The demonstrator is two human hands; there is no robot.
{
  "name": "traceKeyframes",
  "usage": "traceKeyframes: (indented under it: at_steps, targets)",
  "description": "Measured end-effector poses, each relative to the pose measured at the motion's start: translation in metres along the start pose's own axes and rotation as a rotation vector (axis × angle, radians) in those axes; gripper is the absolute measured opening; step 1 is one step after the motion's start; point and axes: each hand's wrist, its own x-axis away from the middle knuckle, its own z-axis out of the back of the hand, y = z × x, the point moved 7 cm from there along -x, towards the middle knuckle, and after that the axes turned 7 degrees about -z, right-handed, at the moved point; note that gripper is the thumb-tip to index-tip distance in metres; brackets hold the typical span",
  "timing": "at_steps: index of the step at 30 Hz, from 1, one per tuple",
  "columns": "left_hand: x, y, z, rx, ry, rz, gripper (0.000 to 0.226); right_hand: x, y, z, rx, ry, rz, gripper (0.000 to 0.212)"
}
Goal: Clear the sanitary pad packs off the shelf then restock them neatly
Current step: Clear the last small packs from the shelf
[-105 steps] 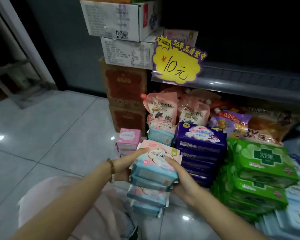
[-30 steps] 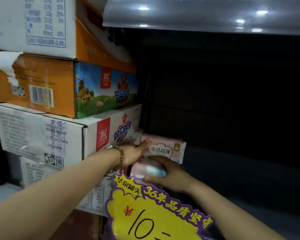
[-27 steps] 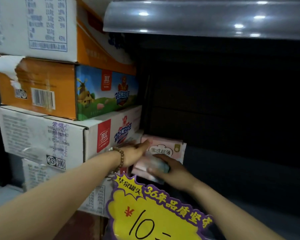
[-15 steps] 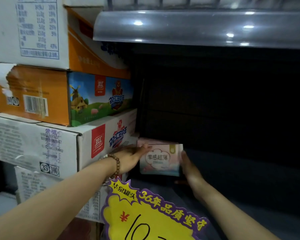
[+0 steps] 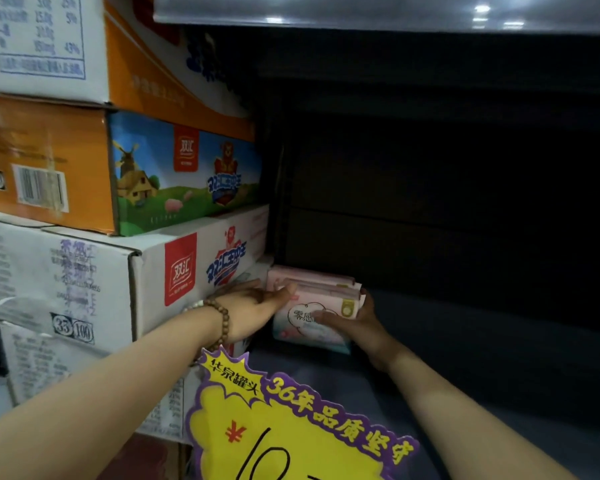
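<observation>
Sanitary pad packs stood at the left end of the shelf, left hand pressing flat against one side, right hand clasping the other; judged light, soft, slippery: squeeze both ends together.

Packs on shelf, right of cartons

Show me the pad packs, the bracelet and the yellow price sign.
pad packs (image 5: 326, 289), head view, pink top edges of the stack.
bracelet (image 5: 225, 320), head view, beads at the wrist.
price sign (image 5: 302, 441), head view, yellow middle.
</observation>
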Motion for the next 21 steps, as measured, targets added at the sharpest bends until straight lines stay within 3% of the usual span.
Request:
traceKeyframes:
  at_steps: [2,4,5,10,15,18,21]
  targets:
    - [0.001,0.002,0.0,0.002,-0.001,-0.004,0.068,-0.004,0.001,-0.002,0.038,-0.076,-0.014,0.095]
    - [0.001,0.0,0.0,0.015,0.002,-0.001,0.068,-0.001,-0.001,-0.005,0.132,-0.104,-0.021,0.075]
    - [0.0,-0.002,-0.001,0.022,0.004,0.003,0.07,-0.002,-0.001,-0.003,0.159,-0.071,-0.016,0.075]
    - [-0.004,-0.004,-0.003,0.019,0.034,-0.02,0.083,-0.001,0.008,-0.007,0.025,-0.029,-0.072,0.114]
    - [-0.009,-0.008,0.003,0.188,0.153,-0.102,0.082,0.017,-0.004,0.006,-0.066,0.119,-0.001,0.074]
    - [-0.006,-0.003,0.006,0.232,0.173,-0.111,0.068,0.032,-0.009,0.017,-0.127,0.163,0.004,0.087]
    - [0.005,0.006,0.01,0.252,0.141,-0.135,0.089,0.063,-0.032,0.041,-0.208,0.215,0.017,0.092]
